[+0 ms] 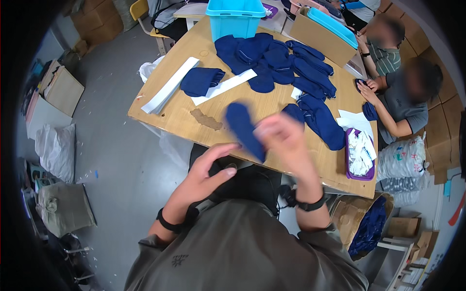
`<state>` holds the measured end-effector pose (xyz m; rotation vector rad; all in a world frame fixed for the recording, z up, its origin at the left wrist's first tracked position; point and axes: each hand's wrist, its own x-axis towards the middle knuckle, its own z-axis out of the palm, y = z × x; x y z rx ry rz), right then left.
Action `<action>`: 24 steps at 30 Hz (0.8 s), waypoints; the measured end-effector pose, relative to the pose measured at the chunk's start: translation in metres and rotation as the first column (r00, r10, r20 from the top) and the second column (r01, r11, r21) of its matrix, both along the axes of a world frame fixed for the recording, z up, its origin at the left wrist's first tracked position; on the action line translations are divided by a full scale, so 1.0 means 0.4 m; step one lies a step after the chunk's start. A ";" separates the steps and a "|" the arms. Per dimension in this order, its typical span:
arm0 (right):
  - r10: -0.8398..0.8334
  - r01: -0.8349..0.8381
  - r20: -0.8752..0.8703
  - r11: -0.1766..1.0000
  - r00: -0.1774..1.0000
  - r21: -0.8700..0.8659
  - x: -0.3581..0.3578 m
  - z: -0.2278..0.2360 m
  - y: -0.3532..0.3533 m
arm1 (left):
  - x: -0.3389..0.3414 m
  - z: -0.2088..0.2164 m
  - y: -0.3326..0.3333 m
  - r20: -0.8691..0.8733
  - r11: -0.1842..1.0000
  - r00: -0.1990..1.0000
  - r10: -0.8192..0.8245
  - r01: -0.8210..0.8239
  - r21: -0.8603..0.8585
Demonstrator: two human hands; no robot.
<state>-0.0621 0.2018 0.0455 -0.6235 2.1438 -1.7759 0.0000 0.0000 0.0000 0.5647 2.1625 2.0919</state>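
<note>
A dark navy sock (244,131), folded flat and smeared by motion, hangs over the table's near edge. My right hand (284,140), also blurred, has its fingers closed on the sock's right side. Beside its lower left stands my left hand (208,174), thumb and fingers apart and holding nothing; whether its fingertips touch the sock I cannot tell. Beyond my hands, a loose pile of navy socks (262,60) spreads across the table. A folded navy stack (200,81) sits apart at the left, partly over a white paper strip (238,83).
Another bundle of white strips (171,86) lies on the wooden table (160,121). A turquoise bin (235,22) and a cardboard box (320,36) stand at the back. At right is a purple basket (361,177) of white labels. Two people sit along the right side.
</note>
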 end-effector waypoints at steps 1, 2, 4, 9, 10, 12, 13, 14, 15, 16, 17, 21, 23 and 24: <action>-0.006 0.006 0.003 1.000 1.000 0.003 0.004 0.009 0.007 | -0.005 0.011 0.028 -0.037 1.000 0.999 -0.005 0.006 0.016; -0.026 0.029 -0.088 0.999 0.996 0.036 0.024 0.026 -0.007 | -0.004 0.017 0.057 -0.008 0.998 0.999 0.032 -0.032 0.045; -0.034 0.046 -0.317 0.998 0.948 0.030 0.026 0.020 -0.025 | -0.012 0.013 0.055 0.032 0.992 0.999 0.010 -0.013 0.123; 0.088 -0.070 -0.312 0.995 0.946 0.070 0.053 0.030 0.019 | 0.003 0.015 0.049 0.177 0.959 0.984 0.004 -0.054 0.277; 0.009 -0.020 -0.080 0.989 0.997 -0.146 0.054 0.026 0.026 | 0.001 0.010 0.036 0.194 0.963 0.979 -0.065 0.011 0.269; -0.105 0.112 0.046 0.975 0.993 -0.193 0.034 -0.011 0.045 | 0.002 0.032 0.053 0.247 0.926 0.956 -0.158 0.056 0.374; -0.101 0.108 0.046 0.975 0.994 -0.195 0.028 -0.027 0.051 | 0.002 0.040 0.056 0.287 0.876 0.925 -0.249 0.089 0.473; 0.137 -0.069 0.225 0.956 0.965 -0.287 0.023 -0.038 0.059 | 0.003 0.039 0.056 0.276 0.878 0.921 -0.276 0.124 0.463; 0.371 -0.213 0.371 0.891 0.851 -0.401 0.022 -0.049 0.066 | 0.006 0.038 0.055 0.278 0.878 0.920 -0.275 0.123 0.463; 0.450 -0.303 0.354 0.865 0.819 -0.399 0.020 -0.061 0.062 | 0.008 0.038 0.052 0.243 0.885 0.918 -0.312 0.187 0.427; 0.448 -0.299 0.357 0.866 0.820 -0.401 0.027 -0.064 0.064 | 0.010 0.037 0.049 0.210 0.887 0.913 -0.350 0.251 0.388; 0.481 -0.237 0.283 0.763 0.830 -0.602 0.035 -0.028 0.071 | 0.007 0.038 0.060 0.308 0.759 0.828 -0.468 0.198 0.621; 0.330 -0.218 0.184 0.865 0.926 -0.453 0.040 -0.004 0.062 | 0.003 0.046 0.060 0.304 0.746 0.824 -0.477 0.197 0.636; 0.172 -0.086 0.222 0.933 0.960 -0.349 0.046 0.000 0.055 | 0.000 0.045 0.056 0.315 0.787 0.817 -0.483 0.247 0.566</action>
